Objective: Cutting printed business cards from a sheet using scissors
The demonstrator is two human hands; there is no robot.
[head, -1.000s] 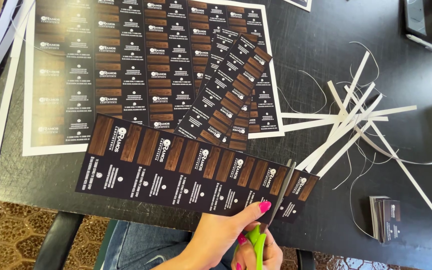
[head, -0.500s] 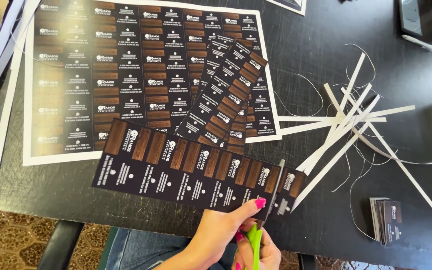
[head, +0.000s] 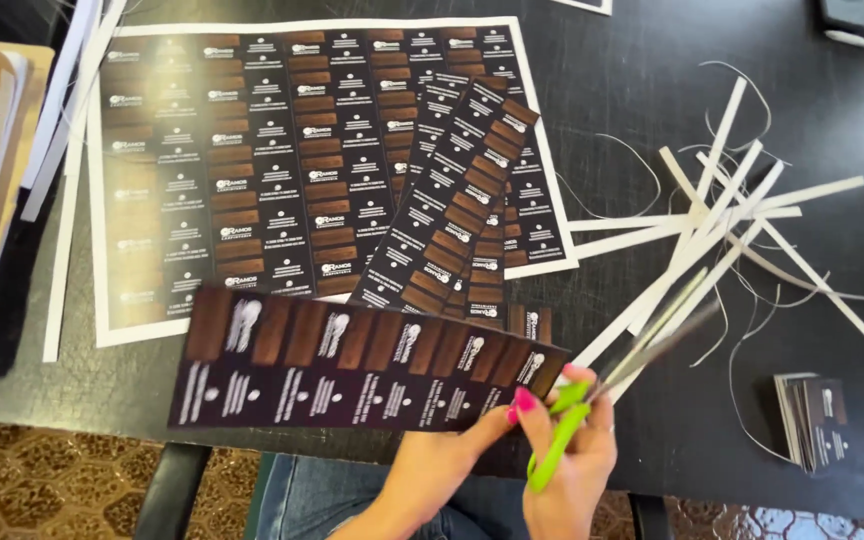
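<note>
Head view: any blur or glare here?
Head view: the green-handled scissors and the dark strip of printed cards are smeared by motion; soft glare washes the upper left of the large uncut card sheet; the white paper offcuts stay sharp.

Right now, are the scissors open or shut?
Open, as far as the motion blur allows: the scissors' two blades spread apart in a narrow V beyond the right hand.

Paper offcuts [head: 722, 215] right; apparently bare beyond.

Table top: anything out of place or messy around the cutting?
Nothing damaged. White paper offcuts lie crisscrossed and curling right of the printed sheet, loose cut strips rest askew on it, and the left hand holds a card strip tilted beside the scissors.
</note>
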